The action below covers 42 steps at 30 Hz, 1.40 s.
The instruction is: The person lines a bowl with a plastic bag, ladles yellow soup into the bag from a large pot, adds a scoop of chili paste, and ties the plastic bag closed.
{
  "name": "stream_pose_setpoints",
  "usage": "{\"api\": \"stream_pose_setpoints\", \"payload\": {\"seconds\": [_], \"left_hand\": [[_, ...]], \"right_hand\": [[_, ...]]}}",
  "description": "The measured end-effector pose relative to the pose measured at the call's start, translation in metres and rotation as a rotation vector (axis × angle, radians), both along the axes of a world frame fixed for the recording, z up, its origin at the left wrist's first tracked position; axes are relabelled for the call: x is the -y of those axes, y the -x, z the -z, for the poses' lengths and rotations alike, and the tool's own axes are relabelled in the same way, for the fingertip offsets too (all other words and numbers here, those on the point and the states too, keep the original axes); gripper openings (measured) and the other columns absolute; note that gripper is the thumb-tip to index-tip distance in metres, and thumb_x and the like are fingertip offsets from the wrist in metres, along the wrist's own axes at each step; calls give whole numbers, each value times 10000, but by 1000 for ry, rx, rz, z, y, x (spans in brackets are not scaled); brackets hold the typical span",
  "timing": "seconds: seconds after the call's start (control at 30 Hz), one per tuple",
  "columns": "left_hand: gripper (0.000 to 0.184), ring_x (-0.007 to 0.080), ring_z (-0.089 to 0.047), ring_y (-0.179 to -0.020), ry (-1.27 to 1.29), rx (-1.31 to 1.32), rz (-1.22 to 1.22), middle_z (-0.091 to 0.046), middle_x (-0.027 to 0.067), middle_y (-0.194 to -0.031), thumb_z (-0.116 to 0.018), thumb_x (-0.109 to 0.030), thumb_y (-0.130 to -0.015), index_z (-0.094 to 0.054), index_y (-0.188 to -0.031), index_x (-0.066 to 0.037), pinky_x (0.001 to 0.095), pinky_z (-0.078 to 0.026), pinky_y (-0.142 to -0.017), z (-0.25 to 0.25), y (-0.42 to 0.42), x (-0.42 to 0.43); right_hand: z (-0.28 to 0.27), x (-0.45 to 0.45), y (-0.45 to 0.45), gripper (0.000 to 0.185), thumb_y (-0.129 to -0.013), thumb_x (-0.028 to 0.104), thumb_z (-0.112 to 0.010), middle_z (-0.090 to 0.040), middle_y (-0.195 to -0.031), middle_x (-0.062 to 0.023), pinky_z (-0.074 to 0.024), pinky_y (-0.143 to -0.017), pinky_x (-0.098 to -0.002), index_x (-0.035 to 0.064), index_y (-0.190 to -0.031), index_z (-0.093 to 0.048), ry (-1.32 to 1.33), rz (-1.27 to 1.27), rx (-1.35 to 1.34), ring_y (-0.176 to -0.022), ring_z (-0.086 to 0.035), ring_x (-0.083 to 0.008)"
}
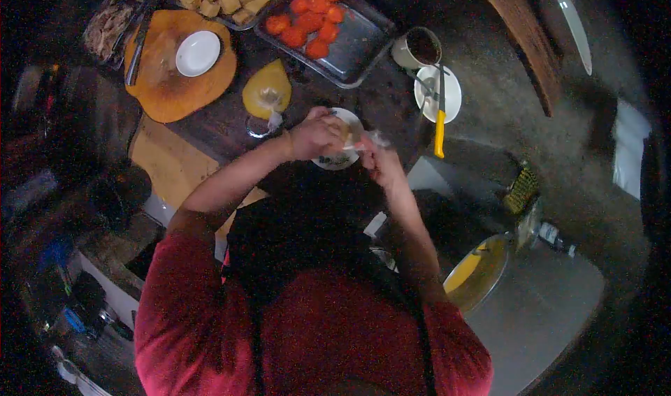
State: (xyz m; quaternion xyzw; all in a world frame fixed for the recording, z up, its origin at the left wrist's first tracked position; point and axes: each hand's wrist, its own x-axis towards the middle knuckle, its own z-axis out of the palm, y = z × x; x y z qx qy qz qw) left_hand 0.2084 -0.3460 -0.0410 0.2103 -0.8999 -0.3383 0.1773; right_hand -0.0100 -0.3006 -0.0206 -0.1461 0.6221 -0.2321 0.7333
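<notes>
Both of my hands meet over a small white bowl (337,162) with dark marks on its rim, near the table's front edge. My left hand (316,137) has its fingers curled at the bowl's left side, around something pale that I cannot make out. Close by on the right, my right hand (379,164) is closed, fingertips pinched together. A whitish, see-through wisp (379,139), perhaps thin plastic, shows blurred at those fingers. Left of the bowl lies a knotted clear bag of yellow contents (267,92).
Behind are a black tray (360,43) of red tomato pieces (307,22) and tan chunks (229,0). A wooden board (164,102) carries a white saucer (198,53). At right, a yellow-handled knife (439,132) lies across a white dish (454,92) beside a cup (405,52).
</notes>
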Motion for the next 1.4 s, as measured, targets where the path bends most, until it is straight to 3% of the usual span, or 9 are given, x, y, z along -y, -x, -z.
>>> {"api": "stream_pose_setpoints", "payload": {"seconds": [0.2,0.27,0.57,0.63,0.77,0.97,1.07,1.13,1.4], "left_hand": [[217,200,-453,-1079,453,118,200,-580,-12,-941,-537,-194,-698,-598,-906,-176,418,-287,-955,-11,8,2],[227,196,-462,-1066,538,124,260,-580,-12,-934,-534,-176,-682,-598,-900,-180,398,-292,-960,5,8,-3],[196,174,-537,-912,-265,73,-722,-600,21,-898,-562,-236,-740,-621,-882,-113,307,-345,-867,15,11,-63],[350,171,-528,-925,-1119,-457,-951,-594,53,-954,-526,-348,-789,-573,-1032,-100,303,-370,-823,33,16,-72],[431,160,-512,-944,-1220,-868,-1032,-601,69,-932,-460,-400,-822,-520,-1110,-85,299,-384,-803,44,41,-84],[382,196,-488,-983,-660,-268,-916,-594,58,-997,-340,-372,-889,-528,-1100,-115,305,-345,-864,50,5,-63],[275,235,-462,-1018,-1263,-667,-591,-594,30,-1022,-369,-273,-877,-552,-1059,-179,350,-301,-875,49,-7,-49],[235,260,-446,-1027,-259,-331,-475,-592,13,-1024,-415,-219,-825,-569,-1001,-198,372,-270,-880,45,-8,-46],[213,270,-442,-1036,-118,-220,-385,-562,42,-1063,-439,-224,-804,-580,-952,-164,360,-271,-907,34,-1,-39]], "right_hand": [[33,93,-45,346,-690,235,-639,-611,-774,-63,-465,-554,-285,1,-937,-577,474,-724,-207,-662,-582,-162],[26,111,-73,359,-674,282,-628,-620,-781,-69,-459,-545,-328,28,-928,-612,642,-1678,-608,-673,-573,-207],[4,35,-55,509,-725,520,-571,-595,-728,-67,-446,-593,-265,33,-862,-623,553,-530,-611,-681,-556,-118],[55,-10,-46,511,-761,502,-550,-577,-819,-59,-441,-654,-250,41,-981,-573,213,-295,-367,-700,-552,-132],[72,-49,-80,468,-802,443,-528,-531,-919,-70,-427,-587,-260,54,-1061,-509,173,236,137,-671,-527,-132],[10,-40,-57,351,-791,347,-580,-522,-685,-2,-358,-474,-213,51,-977,-543,187,9,284,-532,-460,-82],[8,-26,-30,275,-799,298,-577,-497,-597,24,-316,-432,-200,48,-913,-558,206,-295,-138,-469,-409,-60],[11,-15,-27,222,-804,262,-559,-514,-594,-15,-381,-441,-273,56,-885,-563,416,-391,-254,-460,-465,-141],[-47,7,-30,284,-708,225,-615,-498,-982,-107,-425,-768,-410,92,-941,-521,1377,-928,-984,-889,-497,-336]]}}
